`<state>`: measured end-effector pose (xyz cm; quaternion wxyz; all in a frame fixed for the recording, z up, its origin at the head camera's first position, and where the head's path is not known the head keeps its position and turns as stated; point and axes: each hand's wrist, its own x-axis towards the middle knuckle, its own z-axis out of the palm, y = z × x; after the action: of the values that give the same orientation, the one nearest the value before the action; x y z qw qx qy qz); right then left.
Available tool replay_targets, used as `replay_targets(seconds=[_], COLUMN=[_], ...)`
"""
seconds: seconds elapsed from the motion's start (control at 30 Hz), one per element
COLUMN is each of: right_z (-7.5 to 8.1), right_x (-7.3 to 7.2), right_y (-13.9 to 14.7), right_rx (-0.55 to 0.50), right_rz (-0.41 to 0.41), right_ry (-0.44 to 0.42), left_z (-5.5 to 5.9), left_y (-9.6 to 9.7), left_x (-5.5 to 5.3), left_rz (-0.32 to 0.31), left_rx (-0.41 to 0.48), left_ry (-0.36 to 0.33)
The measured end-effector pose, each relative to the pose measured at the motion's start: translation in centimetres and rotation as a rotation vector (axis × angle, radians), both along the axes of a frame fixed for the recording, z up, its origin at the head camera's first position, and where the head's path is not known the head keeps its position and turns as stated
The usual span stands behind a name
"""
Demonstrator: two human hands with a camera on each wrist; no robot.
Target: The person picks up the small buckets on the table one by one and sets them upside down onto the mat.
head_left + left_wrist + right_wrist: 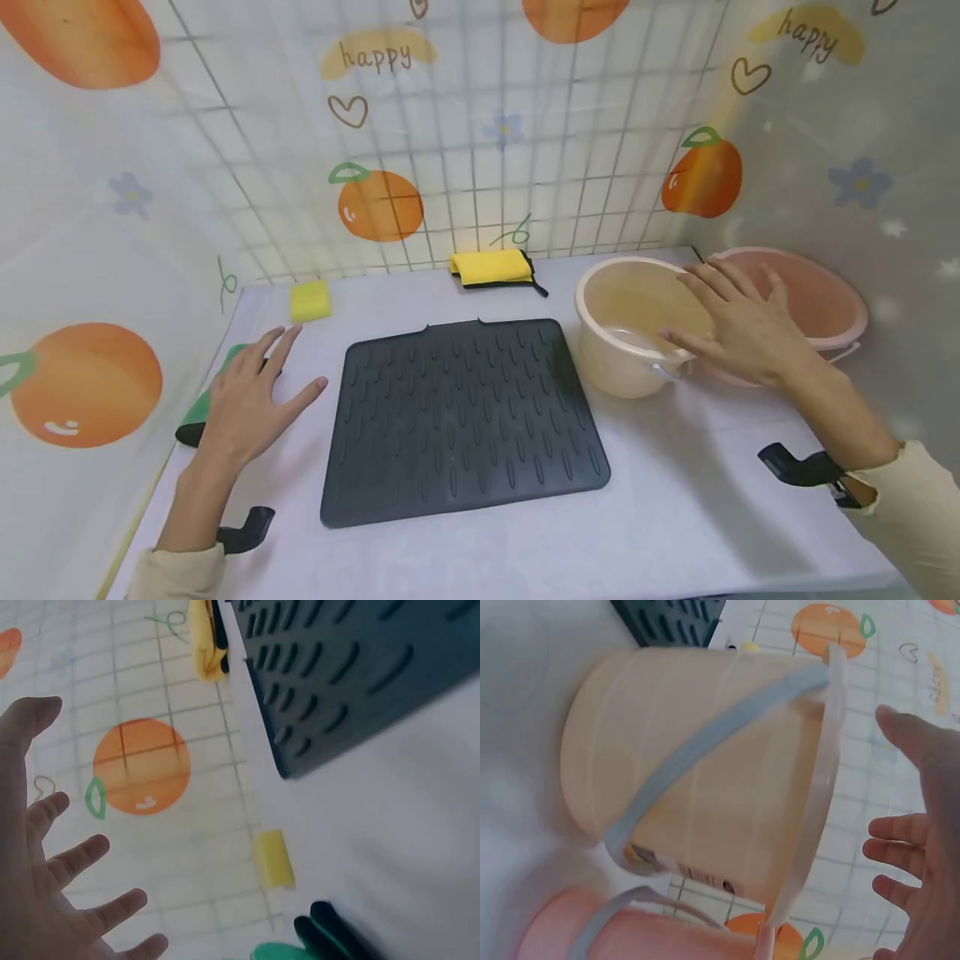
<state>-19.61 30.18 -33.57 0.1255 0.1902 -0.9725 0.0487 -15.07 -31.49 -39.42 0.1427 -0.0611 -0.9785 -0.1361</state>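
My left hand (243, 408) hovers over the left side of the table, fingers spread, with nothing in its grasp. Partly under it in the head view lies a green-and-black item (197, 410) that looks like a work glove. To its right lies a dark ridged mat (465, 417). My right hand (738, 325), fingers also apart, is held above the rim of a cream bucket (622, 367) and overlaps it in the head view. The right wrist view shows a gap between that hand and the bucket's rim (825, 780). The bucket's grey handle (712, 735) hangs down its side.
A pink bucket (813, 292) stands behind and right of the cream one. At the back of the table are a folded yellow cloth (491, 267) with black edging and a yellow sponge (310, 302). A wire grid behind a printed curtain (465, 167) borders the back.
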Motion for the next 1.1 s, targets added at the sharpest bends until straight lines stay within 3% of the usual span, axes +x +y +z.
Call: replay_targets(seconds=[0.13, 0.63, 1.1], right_z=[-0.1, -1.8, -2.8], right_x=[0.3, 0.4, 0.4], right_y=[-0.8, -3.3, -4.8], right_rx=[-0.036, -0.129, -0.134], right_rz=[0.048, 0.207, 0.219], right_ry=[0.046, 0.131, 0.133], left_z=[-0.5, -2.8, -4.1], left_y=[1.2, 6.3, 10.9], left_x=[-0.3, -1.1, -2.2], left_rz=[-0.033, -0.086, -0.17], left_rx=[0.041, 0.227, 0.281], left_ry=[0.024, -0.035, -0.055])
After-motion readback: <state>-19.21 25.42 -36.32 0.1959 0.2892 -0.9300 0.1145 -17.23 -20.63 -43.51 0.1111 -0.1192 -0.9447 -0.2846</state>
